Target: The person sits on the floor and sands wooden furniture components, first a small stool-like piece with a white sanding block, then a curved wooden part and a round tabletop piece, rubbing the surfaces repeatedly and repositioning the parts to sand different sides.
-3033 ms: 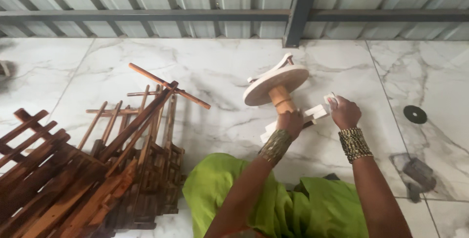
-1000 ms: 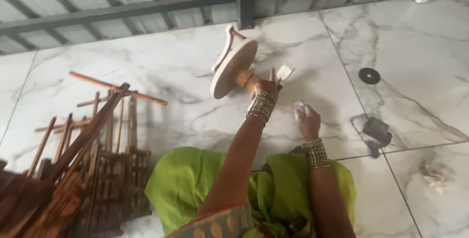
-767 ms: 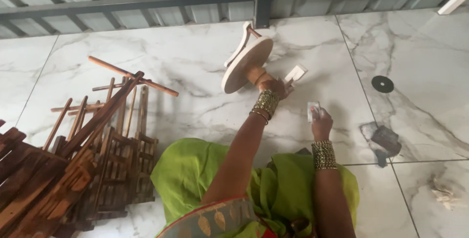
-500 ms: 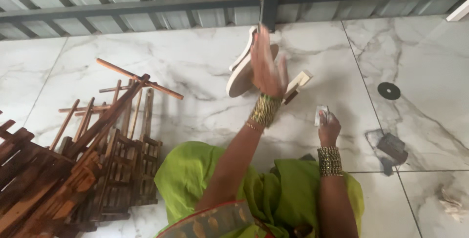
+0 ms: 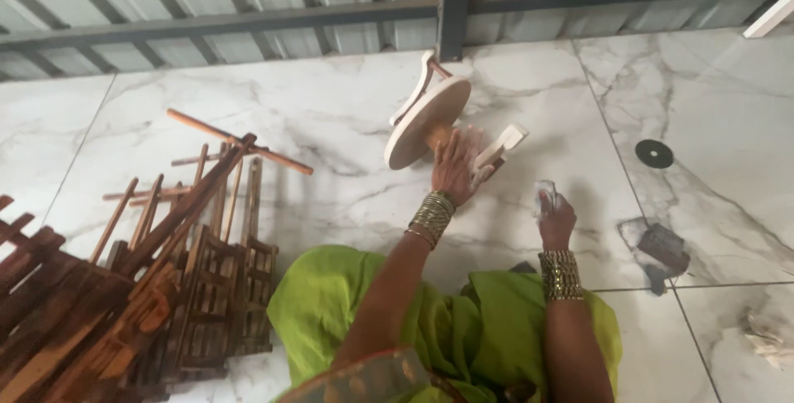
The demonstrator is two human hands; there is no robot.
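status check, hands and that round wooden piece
Left hand gripping the stem of the wooden piece, disc tipped on edge. Right hand closed on a small pale scrap. Stick pile off left, clear.

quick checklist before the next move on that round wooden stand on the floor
1. Left hand has a grip on the wooden stand at its stem: ok.
2. Stand upright: not ok, its round top is tipped on edge.
3. Right hand holds a small pale piece: ok; what it is, cannot tell.
4. Marble floor beside the stand bare: ok.
5. Pile of wooden frames apart from the stand: ok.
6. Black disc apart from both hands: ok.
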